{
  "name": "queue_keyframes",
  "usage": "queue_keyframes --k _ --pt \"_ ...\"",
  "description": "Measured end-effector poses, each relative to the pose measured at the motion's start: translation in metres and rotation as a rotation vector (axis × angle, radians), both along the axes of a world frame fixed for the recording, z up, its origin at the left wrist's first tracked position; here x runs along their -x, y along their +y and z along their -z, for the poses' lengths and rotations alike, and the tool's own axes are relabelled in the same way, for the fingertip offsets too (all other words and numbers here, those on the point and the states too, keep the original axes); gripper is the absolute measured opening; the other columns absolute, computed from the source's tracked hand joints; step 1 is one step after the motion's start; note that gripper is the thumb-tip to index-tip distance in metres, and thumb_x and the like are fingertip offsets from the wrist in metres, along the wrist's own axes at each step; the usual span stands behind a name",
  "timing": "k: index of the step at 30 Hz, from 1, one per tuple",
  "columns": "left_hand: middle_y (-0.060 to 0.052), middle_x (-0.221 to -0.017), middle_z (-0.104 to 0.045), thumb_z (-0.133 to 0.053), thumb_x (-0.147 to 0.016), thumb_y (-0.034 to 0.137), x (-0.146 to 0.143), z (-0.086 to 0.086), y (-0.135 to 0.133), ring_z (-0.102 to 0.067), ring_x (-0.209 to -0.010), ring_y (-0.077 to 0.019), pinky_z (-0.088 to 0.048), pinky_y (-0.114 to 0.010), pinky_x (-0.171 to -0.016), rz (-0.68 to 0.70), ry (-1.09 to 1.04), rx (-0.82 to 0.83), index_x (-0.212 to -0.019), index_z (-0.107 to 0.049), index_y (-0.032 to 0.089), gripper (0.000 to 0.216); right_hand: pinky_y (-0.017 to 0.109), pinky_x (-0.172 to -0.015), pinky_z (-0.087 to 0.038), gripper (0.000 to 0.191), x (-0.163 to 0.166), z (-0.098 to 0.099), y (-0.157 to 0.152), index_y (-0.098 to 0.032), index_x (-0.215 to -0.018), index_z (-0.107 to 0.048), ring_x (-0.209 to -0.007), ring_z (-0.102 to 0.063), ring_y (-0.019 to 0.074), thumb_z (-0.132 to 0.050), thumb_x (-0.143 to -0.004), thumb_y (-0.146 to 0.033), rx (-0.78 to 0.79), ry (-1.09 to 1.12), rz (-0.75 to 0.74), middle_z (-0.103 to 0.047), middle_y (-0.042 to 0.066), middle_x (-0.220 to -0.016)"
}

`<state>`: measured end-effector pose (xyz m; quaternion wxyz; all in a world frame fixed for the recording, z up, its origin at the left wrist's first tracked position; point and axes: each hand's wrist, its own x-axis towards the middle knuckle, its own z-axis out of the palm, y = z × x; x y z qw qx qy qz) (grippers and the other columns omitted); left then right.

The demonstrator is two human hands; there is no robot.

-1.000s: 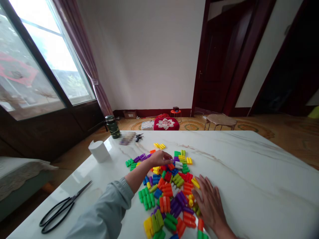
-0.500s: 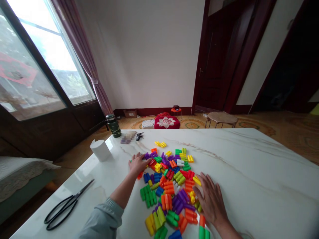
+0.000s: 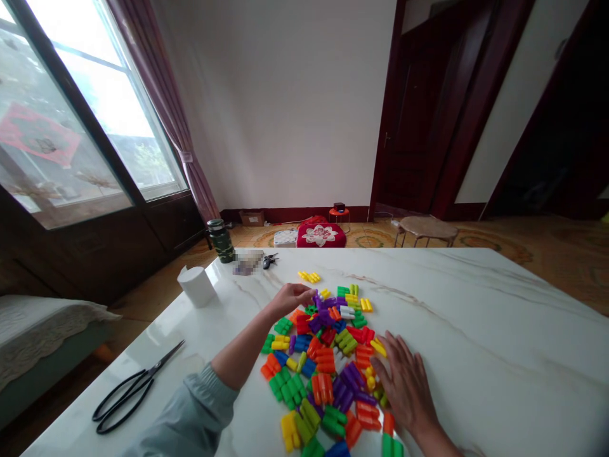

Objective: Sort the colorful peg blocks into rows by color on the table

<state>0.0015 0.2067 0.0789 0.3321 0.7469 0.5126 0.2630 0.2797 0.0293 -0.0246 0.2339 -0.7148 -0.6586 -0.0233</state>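
Observation:
A heap of plastic building blocks in purple, orange, green, yellow, blue, red and white lies on the table between my hands. My left hand [image 3: 292, 298] reaches over the heap's far left side, fingers stretched to the right. Its fingertips are at some purple blocks [image 3: 326, 311]; no firm grip on one shows. My right hand [image 3: 406, 381] rests flat with fingers apart along the heap's right edge. Beside its thumb and forefinger lie a yellow block [image 3: 378, 346] and orange blocks [image 3: 364, 355]. Green blocks [image 3: 288, 387] lie near my left forearm.
Black-handled scissors [image 3: 136, 393] lie on the white marbled table [image 3: 476, 317] at the left. A white paper roll [image 3: 197, 287], a camouflage flask [image 3: 221, 241] and keys [image 3: 269, 260] are towards the far left edge. A round stool [image 3: 425, 228] stands beyond the table.
My left hand has moved right across the far left of the heap, and purple and red blocks there have shifted right. Green and orange blocks it covered now show. My right hand stays put.

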Motion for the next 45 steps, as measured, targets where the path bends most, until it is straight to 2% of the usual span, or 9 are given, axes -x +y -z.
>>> queue_keyframes --k 3,7,12,18,27,33,37,41,45 --pt "-0.010 -0.109 -0.072 -0.052 -0.083 0.064 -0.004 -0.002 0.030 -0.066 -0.103 -0.0251 -0.050 -0.034 -0.090 -0.089 0.029 -0.062 -0.111 -0.070 0.017 0.057 0.058 -0.113 -0.027 0.055 0.001 0.000 -0.001 -0.025 -0.140 -0.047 -0.142 -0.034 0.0279 -0.032 -0.095 -0.053 0.016 0.014 0.006 -0.046 0.008 -0.149" --pt "-0.016 -0.145 -0.048 -0.075 -0.066 0.057 -0.014 0.014 0.074 -0.038 -0.138 -0.0365 -0.032 -0.046 -0.110 -0.255 0.141 -0.075 -0.135 -0.055 0.022 0.079 0.057 -0.114 -0.026 0.056 0.002 -0.004 -0.002 -0.025 -0.141 -0.046 -0.143 -0.032 0.0274 -0.030 -0.095 -0.054 0.046 0.023 0.010 -0.045 0.007 -0.150" --pt "-0.011 -0.149 -0.045 -0.078 -0.061 0.058 -0.049 0.038 0.090 -0.035 -0.139 -0.0402 -0.030 -0.050 -0.110 -0.200 0.203 -0.015 -0.121 -0.066 0.027 0.068 0.057 -0.115 -0.024 0.058 0.003 -0.010 -0.004 -0.025 -0.141 -0.046 -0.143 -0.031 0.0282 -0.030 -0.095 -0.056 0.088 0.032 0.009 -0.043 0.008 -0.151" --pt "-0.010 -0.107 -0.074 -0.072 -0.069 0.058 -0.074 0.031 0.072 -0.063 -0.108 -0.0293 -0.045 -0.036 -0.096 -0.015 0.150 -0.015 -0.094 -0.077 0.023 0.043 0.057 -0.115 -0.024 0.058 0.004 -0.013 -0.004 -0.023 -0.142 -0.045 -0.143 -0.031 0.0281 -0.030 -0.095 -0.054 0.096 0.031 0.012 -0.043 0.009 -0.151" --pt "-0.009 -0.080 -0.075 -0.063 -0.081 0.055 -0.046 -0.020 0.048 -0.069 -0.065 -0.0161 -0.054 -0.028 -0.068 0.217 0.054 0.076 -0.102 -0.073 0.013 0.048 0.057 -0.115 -0.022 0.060 0.004 -0.008 -0.001 -0.022 -0.139 -0.047 -0.142 -0.033 0.0275 -0.030 -0.094 -0.056 0.077 0.049 0.027 -0.045 0.009 -0.149" --pt "-0.012 -0.113 -0.071 -0.073 -0.070 0.044 -0.015 0.000 0.046 -0.062 -0.113 -0.0295 -0.047 -0.036 -0.095 -0.093 0.154 0.010 -0.110 -0.070 0.018 0.047 0.057 -0.114 -0.023 0.056 0.004 -0.009 0.000 -0.023 -0.138 -0.049 -0.142 -0.033 0.0279 -0.032 -0.094 -0.054 0.066 0.057 0.023 -0.046 0.009 -0.148" --pt "-0.013 -0.120 -0.069 -0.070 -0.073 0.042 -0.020 0.026 0.030 -0.060 -0.117 -0.0304 -0.045 -0.038 -0.100 -0.136 0.142 0.018 -0.117 -0.067 0.015 0.052 0.057 -0.115 -0.023 0.055 0.004 -0.010 0.000 -0.022 -0.137 -0.049 -0.142 -0.032 0.0279 -0.033 -0.094 -0.052 0.073 0.047 0.017 -0.045 0.009 -0.149" --pt "-0.008 -0.124 -0.068 -0.055 -0.086 0.046 -0.022 0.028 -0.002 -0.062 -0.115 -0.0241 -0.049 -0.032 -0.098 -0.085 0.037 -0.021 -0.127 -0.063 0.017 0.051 0.058 -0.114 -0.023 0.054 0.004 -0.012 0.000 -0.023 -0.138 -0.048 -0.142 -0.032 0.0278 -0.031 -0.095 -0.051 0.061 0.054 0.019 -0.046 0.010 -0.148" --pt "-0.007 -0.137 -0.059 -0.051 -0.088 0.050 0.004 0.027 -0.057 -0.052 -0.129 -0.0253 -0.040 -0.035 -0.109 -0.158 0.013 -0.125 -0.131 -0.059 0.022 0.052 0.058 -0.114 -0.021 0.057 0.006 -0.014 -0.002 -0.022 -0.139 -0.045 -0.143 -0.031 0.0273 -0.029 -0.094 -0.054 0.064 0.136 0.017 -0.045 0.009 -0.149"
